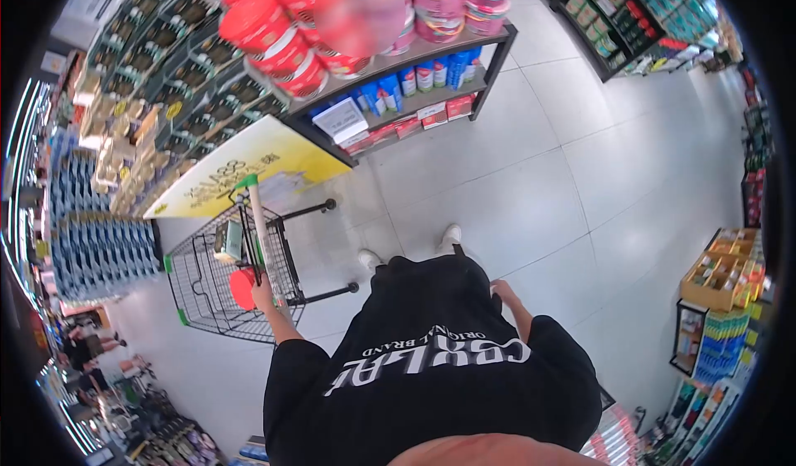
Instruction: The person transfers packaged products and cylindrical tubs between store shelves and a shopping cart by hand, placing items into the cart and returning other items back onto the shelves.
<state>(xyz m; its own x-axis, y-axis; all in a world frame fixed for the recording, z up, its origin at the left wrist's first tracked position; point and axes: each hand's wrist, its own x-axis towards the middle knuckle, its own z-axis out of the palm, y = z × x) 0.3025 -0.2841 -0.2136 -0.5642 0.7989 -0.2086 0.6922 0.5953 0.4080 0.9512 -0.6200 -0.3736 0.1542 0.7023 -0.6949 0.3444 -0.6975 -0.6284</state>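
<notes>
My left hand [263,293] is closed at the near end of the handle [260,221] of a wire shopping cart [203,304] with green corners. Right beside its fingers is a round red item [242,288], and a small dark-and-pale box [228,240] lies farther up in the cart. My right hand [502,290] hangs by the side of my black shirt [431,358]; its fingers are small and partly hidden, so what they hold, if anything, is unclear.
A dark shelf [414,105] ahead bears red and pink tubs, blue packs and red boxes. A yellow-and-white sign board [249,167] stands beyond the cart. More stocked shelves [613,43] are at the upper right, cardboard display boxes [720,271] at the right, and people [87,346] far left.
</notes>
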